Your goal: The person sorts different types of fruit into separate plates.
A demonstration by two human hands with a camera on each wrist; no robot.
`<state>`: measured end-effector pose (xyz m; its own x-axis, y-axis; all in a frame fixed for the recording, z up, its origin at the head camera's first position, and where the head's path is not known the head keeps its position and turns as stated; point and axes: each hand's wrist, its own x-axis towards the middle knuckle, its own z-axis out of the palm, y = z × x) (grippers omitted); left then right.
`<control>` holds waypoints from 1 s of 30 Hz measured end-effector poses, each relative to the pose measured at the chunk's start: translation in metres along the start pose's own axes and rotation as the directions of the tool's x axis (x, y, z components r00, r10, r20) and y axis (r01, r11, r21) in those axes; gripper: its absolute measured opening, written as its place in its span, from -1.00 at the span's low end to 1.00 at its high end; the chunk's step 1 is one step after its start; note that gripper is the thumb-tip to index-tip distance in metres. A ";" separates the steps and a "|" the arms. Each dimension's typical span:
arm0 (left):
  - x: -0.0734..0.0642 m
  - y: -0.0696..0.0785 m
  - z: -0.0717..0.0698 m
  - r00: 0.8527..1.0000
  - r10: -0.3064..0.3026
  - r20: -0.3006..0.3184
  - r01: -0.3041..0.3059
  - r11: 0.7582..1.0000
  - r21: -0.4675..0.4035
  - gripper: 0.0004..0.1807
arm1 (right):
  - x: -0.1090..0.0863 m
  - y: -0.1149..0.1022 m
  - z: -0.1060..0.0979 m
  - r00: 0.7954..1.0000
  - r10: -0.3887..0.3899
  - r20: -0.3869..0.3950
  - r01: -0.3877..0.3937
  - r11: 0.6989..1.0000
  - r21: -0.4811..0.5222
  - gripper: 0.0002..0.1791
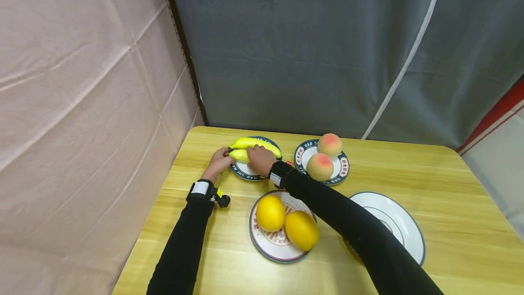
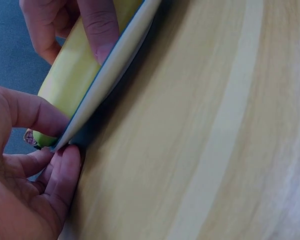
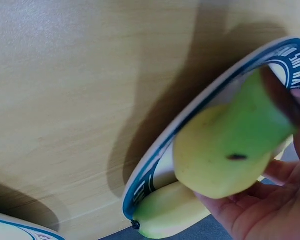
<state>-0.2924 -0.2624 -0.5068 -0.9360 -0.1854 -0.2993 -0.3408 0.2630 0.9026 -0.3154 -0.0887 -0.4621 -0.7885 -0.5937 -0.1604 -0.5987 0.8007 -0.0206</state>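
Two yellow bananas, a rear one (image 1: 258, 143) and a front one (image 1: 239, 155), lie on a blue-rimmed plate (image 1: 245, 175) at the back left. My right hand (image 1: 260, 159) grips the front banana from above; its green stem end (image 3: 250, 110) shows large in the right wrist view. At the plate's left side is my left hand (image 1: 219, 164). In the left wrist view, its upper digit (image 2: 35, 112) crosses a banana's tip (image 2: 42, 139) to the plate rim (image 2: 97, 90), with the other fingers curled under that rim.
To the right, a similar plate (image 1: 300, 155) bears two peaches (image 1: 320, 167). Nearer, another plate (image 1: 268, 247) holds two yellow-orange fruits (image 1: 302, 230). A white plate (image 1: 403, 217) lies partly behind the right sleeve (image 1: 348, 222). Curtains (image 1: 286, 58) border the wooden table (image 1: 458, 240).
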 end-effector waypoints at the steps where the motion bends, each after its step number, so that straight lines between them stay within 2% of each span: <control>1: 0.001 0.000 0.001 1.000 0.000 -0.003 0.000 1.000 -0.002 -0.26 | 0.000 0.000 -0.001 1.000 0.001 0.003 -0.001 1.000 0.009 -0.45; 8: 0.006 -0.003 0.005 1.000 0.007 -0.019 -0.008 1.000 -0.017 -0.25 | 0.002 0.004 -0.005 0.999 0.022 0.027 -0.023 0.999 0.029 -0.44; 14: 0.004 0.005 0.005 1.000 -0.010 -0.016 0.009 0.999 -0.041 -0.11 | 0.007 0.007 -0.013 1.000 0.014 0.001 -0.014 0.997 -0.082 -0.37; 18: 0.002 0.014 0.004 0.998 -0.063 -0.023 0.062 0.997 -0.044 -0.07 | 0.008 0.012 -0.024 1.000 0.007 -0.030 -0.010 0.991 -0.130 -0.36; 20: 0.001 0.019 0.005 0.994 -0.096 -0.051 0.094 0.995 -0.041 -0.10 | 0.008 0.016 -0.030 0.999 0.006 -0.041 -0.012 0.992 -0.126 -0.35; 22: 0.000 0.024 0.004 0.988 -0.112 -0.109 0.110 0.994 -0.026 -0.12 | 0.008 0.020 -0.036 0.999 0.007 -0.048 -0.013 0.993 -0.116 -0.34; 25: -0.003 0.032 0.003 0.975 -0.065 -0.212 0.072 0.997 0.023 -0.14 | 0.008 0.029 -0.046 0.999 0.019 -0.046 -0.024 0.994 -0.108 -0.28; 27: -0.005 0.040 0.002 0.963 0.015 -0.268 0.009 0.996 0.088 -0.15 | 0.007 0.035 -0.054 0.999 0.032 -0.044 -0.036 0.993 -0.111 -0.24; 30: -0.008 0.053 0.000 0.942 0.161 -0.294 -0.103 0.974 0.204 -0.17 | 0.002 0.045 -0.067 0.998 0.040 -0.048 -0.046 0.991 -0.126 -0.18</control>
<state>-0.3025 -0.2471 -0.4569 -0.9106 -0.4107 -0.0453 -0.2533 0.4684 0.8464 -0.3533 -0.0598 -0.3977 -0.8176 -0.5644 -0.1137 -0.5750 0.8106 0.1108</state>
